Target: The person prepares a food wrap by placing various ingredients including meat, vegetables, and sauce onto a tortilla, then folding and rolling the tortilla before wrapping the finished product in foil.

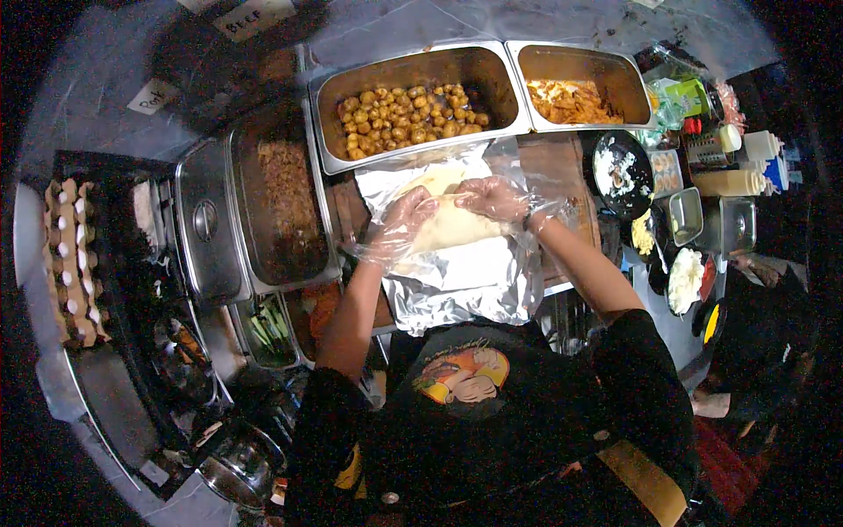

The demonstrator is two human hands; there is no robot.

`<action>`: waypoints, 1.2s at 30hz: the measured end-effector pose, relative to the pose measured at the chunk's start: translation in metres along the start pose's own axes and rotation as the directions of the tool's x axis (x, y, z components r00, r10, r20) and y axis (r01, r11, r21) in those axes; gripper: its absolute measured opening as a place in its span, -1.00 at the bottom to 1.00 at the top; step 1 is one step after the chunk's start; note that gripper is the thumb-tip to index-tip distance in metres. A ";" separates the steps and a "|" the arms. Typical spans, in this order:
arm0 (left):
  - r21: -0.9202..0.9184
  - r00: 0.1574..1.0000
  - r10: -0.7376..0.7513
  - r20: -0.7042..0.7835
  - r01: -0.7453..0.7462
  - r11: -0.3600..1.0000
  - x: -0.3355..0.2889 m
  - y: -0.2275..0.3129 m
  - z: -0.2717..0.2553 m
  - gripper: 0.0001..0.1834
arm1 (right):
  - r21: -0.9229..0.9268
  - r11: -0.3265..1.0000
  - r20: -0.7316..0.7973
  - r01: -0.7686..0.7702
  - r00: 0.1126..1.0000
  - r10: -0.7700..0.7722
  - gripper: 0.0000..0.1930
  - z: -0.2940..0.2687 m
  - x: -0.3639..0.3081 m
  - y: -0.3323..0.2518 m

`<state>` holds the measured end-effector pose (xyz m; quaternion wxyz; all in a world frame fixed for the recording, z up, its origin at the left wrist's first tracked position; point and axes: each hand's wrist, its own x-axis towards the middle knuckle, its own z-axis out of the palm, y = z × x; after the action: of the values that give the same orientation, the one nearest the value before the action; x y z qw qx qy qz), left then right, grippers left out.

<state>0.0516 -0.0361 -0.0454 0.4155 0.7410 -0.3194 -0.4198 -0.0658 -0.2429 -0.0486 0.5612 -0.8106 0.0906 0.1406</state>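
Note:
A pale round flatbread (464, 230) lies on a sheet of aluminium foil (465, 294) in front of me. My left hand (409, 220), in a loose clear plastic glove, is closed with its fingertips pinching the flatbread near its middle. Close beside it, my right hand (493, 199), gloved the same way, pinches the flatbread too. Between the two hands a ridge of the bread is drawn up. Whatever lies under that ridge is hidden. Beneath the foil is a brown wooden board (555, 171).
Beyond the board stand steel pans of small potatoes (413, 114) and orange-brown shredded food (575, 104). Shredded meat (288, 198) fills a pan at left, with an egg tray (72, 263) farther out. A black pan (620, 174) and sauce bottles (729, 182) are right, near another person (755, 342).

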 end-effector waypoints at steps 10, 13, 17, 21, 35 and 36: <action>-0.280 0.994 0.073 -0.086 -0.094 0.955 0.004 -0.013 0.000 -0.69 | 0.108 0.991 0.004 -0.078 0.997 0.078 -0.64 0.004 0.007 -0.003; 0.074 0.952 0.177 -0.250 -0.163 0.984 -0.003 0.024 -0.002 -0.60 | 0.074 0.987 0.015 -0.142 0.990 0.142 -0.64 -0.003 0.002 -0.002; 0.669 0.847 0.472 -0.245 -0.205 0.715 -0.053 0.038 0.033 -0.25 | 0.020 0.998 -0.022 -0.057 0.998 0.058 -0.65 -0.001 0.006 0.008; 0.861 0.888 0.446 -0.110 -0.138 0.489 -0.052 0.027 0.067 -0.12 | 0.044 0.998 -0.008 -0.043 0.999 0.044 -0.66 0.002 0.015 0.013; 0.897 0.845 0.506 -0.173 -0.076 0.435 -0.030 0.011 0.058 -0.14 | 0.156 0.985 -0.058 0.071 0.996 -0.063 -0.75 0.006 0.010 0.014; 0.897 0.841 0.517 -0.159 -0.096 0.432 -0.031 0.011 0.055 -0.15 | 0.168 0.984 -0.040 0.065 0.997 -0.059 -0.75 0.006 0.010 0.015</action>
<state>-0.0124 -0.0350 -0.0409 0.1166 0.8434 -0.5222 0.0496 -0.0614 -0.2427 -0.0669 0.6304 -0.7648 0.0864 0.1008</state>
